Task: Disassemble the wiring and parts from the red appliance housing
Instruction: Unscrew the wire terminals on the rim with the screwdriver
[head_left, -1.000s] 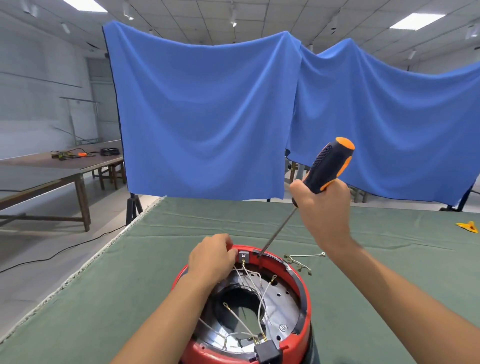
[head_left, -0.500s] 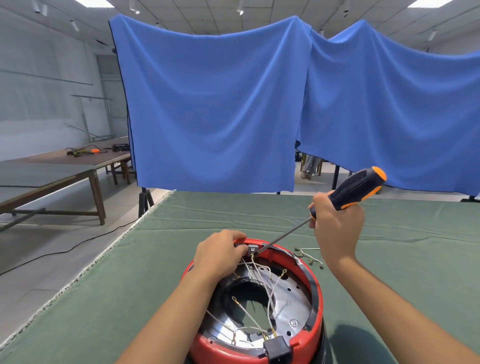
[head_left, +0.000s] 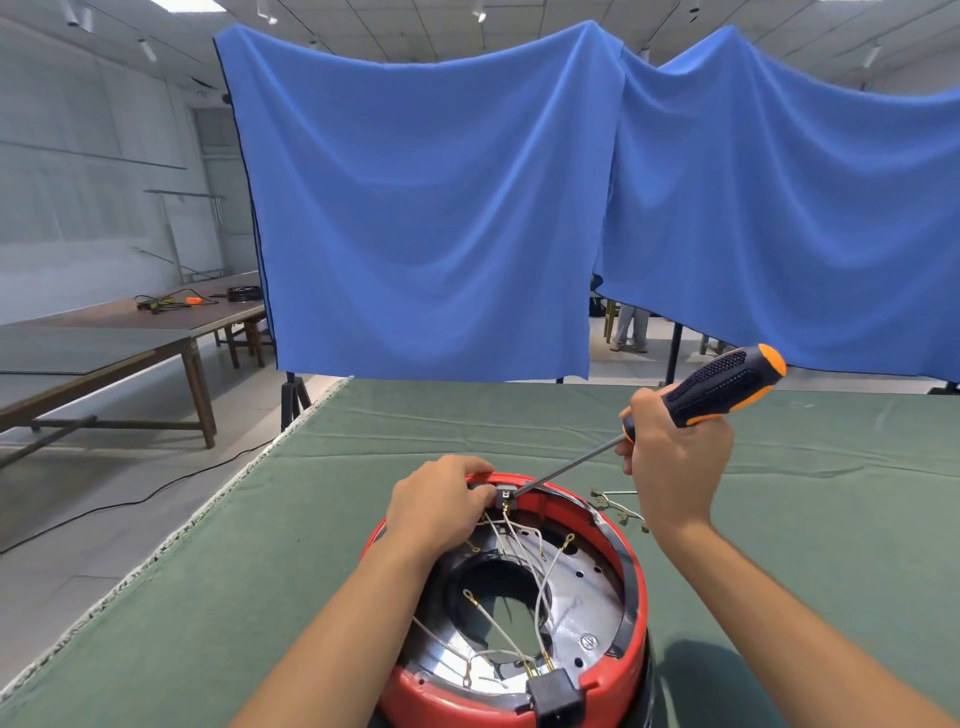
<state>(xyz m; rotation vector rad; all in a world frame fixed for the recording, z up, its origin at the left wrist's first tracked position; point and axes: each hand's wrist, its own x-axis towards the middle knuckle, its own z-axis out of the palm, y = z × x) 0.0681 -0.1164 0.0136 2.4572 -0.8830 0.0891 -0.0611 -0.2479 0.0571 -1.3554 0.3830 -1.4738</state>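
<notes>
The round red appliance housing (head_left: 631, 582) sits upside down on the green table, its metal inner plate and several white wires (head_left: 524, 551) with ring terminals showing. My left hand (head_left: 439, 506) grips the far rim beside a small grey connector block (head_left: 504, 494). My right hand (head_left: 675, 457) holds a black and orange screwdriver (head_left: 722, 384); its tip touches that block. A black socket (head_left: 553, 693) sits on the near rim.
Loose removed wires (head_left: 621, 512) lie on the green cloth (head_left: 260, 571) just right of the housing. The table's left edge runs diagonally at left. Blue drapes (head_left: 441, 208) hang behind. A brown workbench (head_left: 130, 332) stands far left.
My right hand has dropped and swung right, laying the screwdriver flatter. Its tip has stayed at the connector block. My left hand keeps its hold on the rim.
</notes>
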